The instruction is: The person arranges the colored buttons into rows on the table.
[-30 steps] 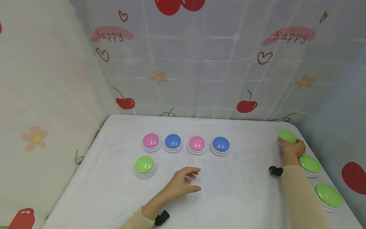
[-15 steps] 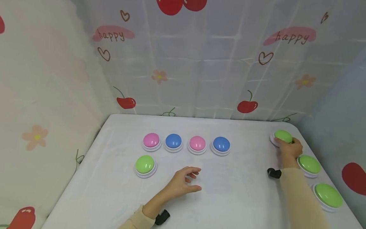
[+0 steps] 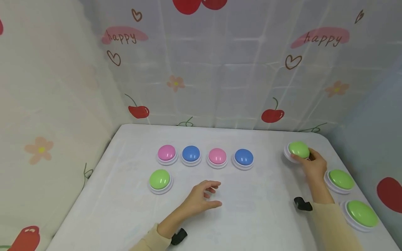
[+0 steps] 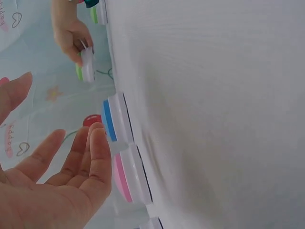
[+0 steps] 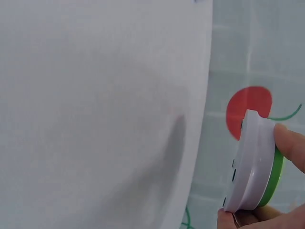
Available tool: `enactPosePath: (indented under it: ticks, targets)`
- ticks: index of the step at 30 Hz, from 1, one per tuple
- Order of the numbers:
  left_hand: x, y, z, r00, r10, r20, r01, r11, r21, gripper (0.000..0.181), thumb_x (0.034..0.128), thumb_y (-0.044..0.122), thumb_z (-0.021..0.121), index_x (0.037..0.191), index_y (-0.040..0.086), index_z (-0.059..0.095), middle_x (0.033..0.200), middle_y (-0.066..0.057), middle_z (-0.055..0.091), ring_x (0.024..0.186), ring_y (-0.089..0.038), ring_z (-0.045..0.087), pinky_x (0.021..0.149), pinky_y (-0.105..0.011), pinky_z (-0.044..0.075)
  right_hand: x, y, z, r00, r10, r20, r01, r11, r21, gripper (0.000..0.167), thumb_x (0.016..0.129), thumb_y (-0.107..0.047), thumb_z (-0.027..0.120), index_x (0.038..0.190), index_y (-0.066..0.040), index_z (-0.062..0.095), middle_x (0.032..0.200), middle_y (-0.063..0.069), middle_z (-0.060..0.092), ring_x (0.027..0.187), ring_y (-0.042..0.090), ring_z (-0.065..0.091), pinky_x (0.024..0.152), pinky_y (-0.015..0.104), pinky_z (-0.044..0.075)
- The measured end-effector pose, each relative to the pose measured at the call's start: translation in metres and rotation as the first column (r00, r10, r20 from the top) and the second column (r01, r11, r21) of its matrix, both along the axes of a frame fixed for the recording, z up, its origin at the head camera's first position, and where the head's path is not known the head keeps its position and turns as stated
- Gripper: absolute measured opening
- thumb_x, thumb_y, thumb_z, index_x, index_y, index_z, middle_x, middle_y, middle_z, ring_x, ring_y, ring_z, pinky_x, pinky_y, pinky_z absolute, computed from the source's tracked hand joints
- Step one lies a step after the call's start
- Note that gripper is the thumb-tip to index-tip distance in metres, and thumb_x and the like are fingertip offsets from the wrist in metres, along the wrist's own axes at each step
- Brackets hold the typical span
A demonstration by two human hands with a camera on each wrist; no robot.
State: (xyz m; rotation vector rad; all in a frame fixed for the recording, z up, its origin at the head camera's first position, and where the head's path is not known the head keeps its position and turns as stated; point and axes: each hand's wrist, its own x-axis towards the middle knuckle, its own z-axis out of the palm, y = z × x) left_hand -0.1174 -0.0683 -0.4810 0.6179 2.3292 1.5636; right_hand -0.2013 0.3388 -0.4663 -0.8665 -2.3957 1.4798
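White tabletop (image 3: pixel 257 219) gives the spread, unladen left hand (image 3: pixel 201 199) room; near its far edge, right hand (image 3: pixel 315 165) grips a green button (image 3: pixel 298 149).

Left hand (image 3: pixel 201 199) and right hand (image 3: pixel 315 166) bare, we note; beige left sleeve (image 3: pixel 153 240), beige right sleeve (image 3: pixel 335 226). Angular black left wrist piece (image 3: pixel 179 237), similar right wrist piece (image 3: pixel 303 204).

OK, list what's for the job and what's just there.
Probably the job:
held green button, in right hand
left pink button, right pink button
left blue button, right blue button
left green button
nearer right green button, farther right green button

Probably just surroundings:
printed curtain
white table
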Motion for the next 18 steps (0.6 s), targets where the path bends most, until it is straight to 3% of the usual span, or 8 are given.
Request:
enactPosePath:
  ticks: [5,9,13,18]
  targets:
    - [-0.004,0.004,0.004,0.999,0.02,-0.03,-0.02,1.0,0.005,0.061,0.0805,0.017,0.08,0.135,0.006,0.056,0.126,-0.014,0.06,0.109,-0.03,0.06,0.09,-0.029,0.054,0.028,-0.03,0.011,0.992,0.114,-0.05,-0.11,0.991,0.072,0.081,0.086,-0.026,0.075,0.152,-0.007,0.032,0.154,0.018,0.037,0.141,0.037,0.038,0.114,0.048,0.037]
    - [-0.007,0.008,0.007,0.998,0.047,-0.042,-0.046,0.999,0.016,0.063,0.0815,0.019,0.079,0.138,0.01,0.054,0.127,-0.014,0.059,0.11,-0.03,0.06,0.089,-0.029,0.055,0.047,-0.055,0.019,0.971,0.227,-0.073,-0.218,0.97,0.107,0.081,0.085,-0.022,0.077,0.151,-0.003,0.033,0.152,0.022,0.039,0.139,0.04,0.039,0.112,0.05,0.037]
    - [-0.01,0.014,0.012,0.994,0.09,-0.059,-0.088,0.995,0.035,0.067,0.0824,0.02,0.079,0.142,0.013,0.05,0.128,-0.015,0.058,0.111,-0.03,0.06,0.089,-0.031,0.055,0.061,-0.079,0.025,0.933,0.348,-0.088,-0.334,0.931,0.147,0.08,0.083,-0.019,0.079,0.148,0.0,0.037,0.15,0.024,0.041,0.137,0.042,0.042,0.109,0.048,0.038]
    - [-0.012,0.02,0.018,0.987,0.15,-0.064,-0.147,0.988,0.039,0.071,0.0822,0.02,0.079,0.145,0.016,0.046,0.13,-0.012,0.056,0.113,-0.026,0.058,0.091,-0.036,0.055,0.071,-0.11,0.027,0.868,0.483,-0.111,-0.466,0.872,0.148,0.08,0.079,-0.017,0.082,0.145,0.001,0.041,0.148,0.023,0.044,0.135,0.042,0.044,0.106,0.044,0.041]
